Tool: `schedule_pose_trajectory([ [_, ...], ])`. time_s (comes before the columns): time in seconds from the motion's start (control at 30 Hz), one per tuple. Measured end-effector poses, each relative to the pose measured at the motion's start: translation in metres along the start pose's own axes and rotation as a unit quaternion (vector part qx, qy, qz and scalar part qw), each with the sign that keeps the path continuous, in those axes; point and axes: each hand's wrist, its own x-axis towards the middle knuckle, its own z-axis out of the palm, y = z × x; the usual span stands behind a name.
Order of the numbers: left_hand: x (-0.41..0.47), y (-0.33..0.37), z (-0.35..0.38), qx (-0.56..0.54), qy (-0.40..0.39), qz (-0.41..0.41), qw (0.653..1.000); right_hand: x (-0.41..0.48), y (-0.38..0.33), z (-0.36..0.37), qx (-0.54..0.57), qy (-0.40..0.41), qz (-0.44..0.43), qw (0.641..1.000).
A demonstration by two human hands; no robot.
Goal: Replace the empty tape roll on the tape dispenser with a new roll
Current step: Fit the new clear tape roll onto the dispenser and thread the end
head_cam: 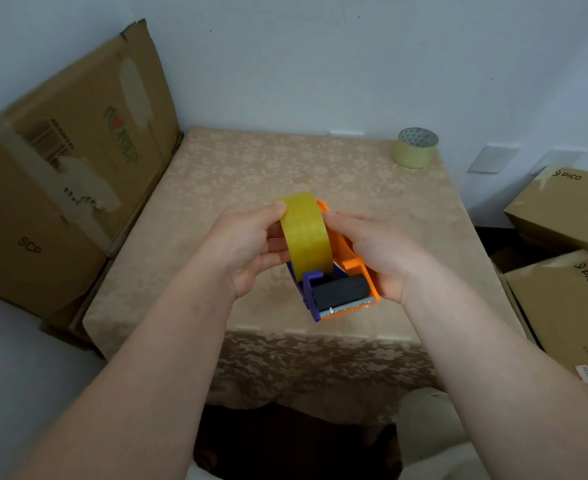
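Above the middle of the table I hold an orange and purple tape dispenser (349, 268) with a black roller and a metal blade at its near end. A full yellow tape roll (306, 233) sits upright in the dispenser's frame. My left hand (247, 244) grips the roll from the left, thumb on its top rim. My right hand (379, 254) clasps the dispenser's orange side from the right. A thin, nearly used-up tape roll (415, 147) with a grey core stands at the table's far right corner.
The table (237, 188) wears a beige floral cloth. A large worn cardboard box (64, 174) leans against the wall on the left. Several brown PICO boxes (569, 216) are stacked on the right. A white wall closes the back.
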Motion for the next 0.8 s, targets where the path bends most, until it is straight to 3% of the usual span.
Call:
schedule_pose_trajectory([
  [0.2, -0.001, -0.001, 0.001, 0.001, -0.037, 0.001, 0.999, -0.001, 0.003, -0.004, -0.020, -0.025, -0.015, 0.999],
  [0.27, -0.001, 0.000, 0.002, -0.009, -0.017, 0.018, 1.000, 0.001, 0.003, -0.008, -0.044, -0.039, -0.021, 0.998],
  [0.47, 0.004, 0.007, -0.012, -0.116, 0.038, 0.007, 0.992, -0.004, -0.004, -0.018, -0.048, -0.178, -0.036, 0.982],
  [0.53, 0.004, 0.008, -0.016, -0.143, 0.043, 0.010, 0.989, -0.008, -0.001, -0.016, -0.132, -0.197, -0.077, 0.969],
  [0.63, 0.004, 0.008, -0.019, -0.141, 0.040, 0.020, 0.989, -0.009, 0.005, -0.010, -0.322, -0.171, -0.152, 0.919],
  [0.8, 0.000, 0.010, -0.019, -0.113, 0.052, 0.031, 0.992, -0.007, 0.012, 0.003, -0.435, -0.094, -0.200, 0.873],
])
